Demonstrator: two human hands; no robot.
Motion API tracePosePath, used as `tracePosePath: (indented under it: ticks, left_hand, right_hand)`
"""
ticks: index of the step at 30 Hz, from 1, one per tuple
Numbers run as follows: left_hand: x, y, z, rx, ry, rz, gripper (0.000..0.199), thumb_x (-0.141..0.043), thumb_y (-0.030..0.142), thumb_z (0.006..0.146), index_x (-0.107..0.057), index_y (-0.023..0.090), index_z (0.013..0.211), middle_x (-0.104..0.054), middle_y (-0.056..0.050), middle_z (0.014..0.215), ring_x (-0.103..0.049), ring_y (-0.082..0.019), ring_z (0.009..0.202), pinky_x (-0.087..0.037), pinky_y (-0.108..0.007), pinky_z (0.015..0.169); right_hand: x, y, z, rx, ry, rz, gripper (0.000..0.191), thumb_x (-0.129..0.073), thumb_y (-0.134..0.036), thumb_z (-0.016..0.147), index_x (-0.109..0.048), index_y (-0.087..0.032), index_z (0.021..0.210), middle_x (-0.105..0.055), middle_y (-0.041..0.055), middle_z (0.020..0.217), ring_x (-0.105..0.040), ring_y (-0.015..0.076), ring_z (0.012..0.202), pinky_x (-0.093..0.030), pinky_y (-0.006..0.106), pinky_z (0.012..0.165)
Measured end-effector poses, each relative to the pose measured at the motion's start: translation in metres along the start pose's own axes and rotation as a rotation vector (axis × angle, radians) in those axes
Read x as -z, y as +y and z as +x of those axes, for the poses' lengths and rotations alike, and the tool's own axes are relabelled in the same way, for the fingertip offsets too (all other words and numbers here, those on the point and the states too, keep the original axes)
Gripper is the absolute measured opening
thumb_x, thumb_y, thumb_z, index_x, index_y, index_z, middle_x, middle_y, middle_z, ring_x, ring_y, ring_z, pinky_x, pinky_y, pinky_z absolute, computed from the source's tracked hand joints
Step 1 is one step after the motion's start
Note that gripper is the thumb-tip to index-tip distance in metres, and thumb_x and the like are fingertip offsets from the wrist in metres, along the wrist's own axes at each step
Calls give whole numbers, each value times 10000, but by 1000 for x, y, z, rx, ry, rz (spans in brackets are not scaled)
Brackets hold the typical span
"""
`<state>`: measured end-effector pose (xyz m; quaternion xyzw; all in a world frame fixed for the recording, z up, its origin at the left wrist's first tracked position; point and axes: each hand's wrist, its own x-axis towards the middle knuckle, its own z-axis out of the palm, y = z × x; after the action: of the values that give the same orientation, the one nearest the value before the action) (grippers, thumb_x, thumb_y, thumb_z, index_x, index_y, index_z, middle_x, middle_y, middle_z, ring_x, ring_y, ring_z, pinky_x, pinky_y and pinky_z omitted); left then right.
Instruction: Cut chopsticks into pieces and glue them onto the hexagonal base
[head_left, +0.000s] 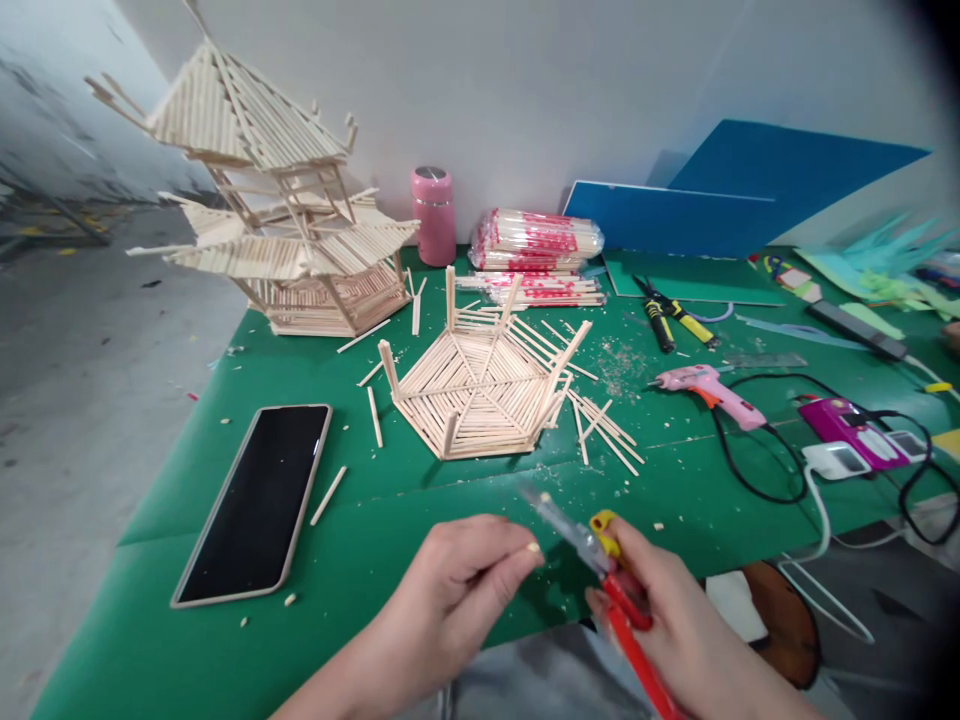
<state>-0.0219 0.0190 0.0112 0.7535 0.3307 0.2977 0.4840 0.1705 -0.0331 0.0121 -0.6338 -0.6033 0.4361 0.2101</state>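
My left hand (472,585) is closed in a pinch above the table's front part, with the pale end of a small wooden stick piece (534,548) showing at its fingertips. My right hand (664,600) is wrapped round a red-handled cutting tool (630,640) with a yellow part; its metal end is blurred and points toward the back left. Beyond both hands lies a hexagonal wooden-stick base (480,385) with several upright posts at its corners. Loose sticks (604,430) are scattered at its right side.
A stick pagoda (285,190) stands at back left. A phone (255,505) lies front left. Behind are a pink bottle (433,218) and packaged sticks (532,240). To the right are pliers (671,315), a pink glue gun (712,390), a purple power strip (855,430) and cables.
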Motion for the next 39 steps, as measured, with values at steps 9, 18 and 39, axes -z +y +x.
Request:
tracePosePath:
  ticks: [9, 18, 39]
  left_hand:
    - [2, -9, 1, 45, 131, -81, 190, -457, 129, 839, -599, 133, 712, -581, -29, 651, -507, -115, 582, -392, -200, 533]
    - [-1, -14, 0, -195, 243, 137, 158, -468, 42, 804, -557, 168, 767, -587, 1, 623, -517, -112, 557, -380, -226, 559]
    - [-8, -10, 1, -229, 297, 361, 232, -448, 72, 804, -511, 167, 602, -517, 1, 514, -435, -111, 482, -364, -263, 542]
  right_hand:
    - [0, 15, 0, 62, 20, -334, 313, -542, -336, 711, -466, -179, 970, -666, 84, 813, -652, 212, 702, -517, 264, 570]
    - [-4, 8, -3, 114, 74, -531, 332, -533, -340, 697, -482, -147, 964, -666, 142, 890, -658, 238, 726, -531, 290, 567]
    - [-7, 14, -3, 41, -74, -256, 205, -461, -215, 676, -442, -214, 880, -633, 20, 667, -616, 194, 601, -458, 250, 555]
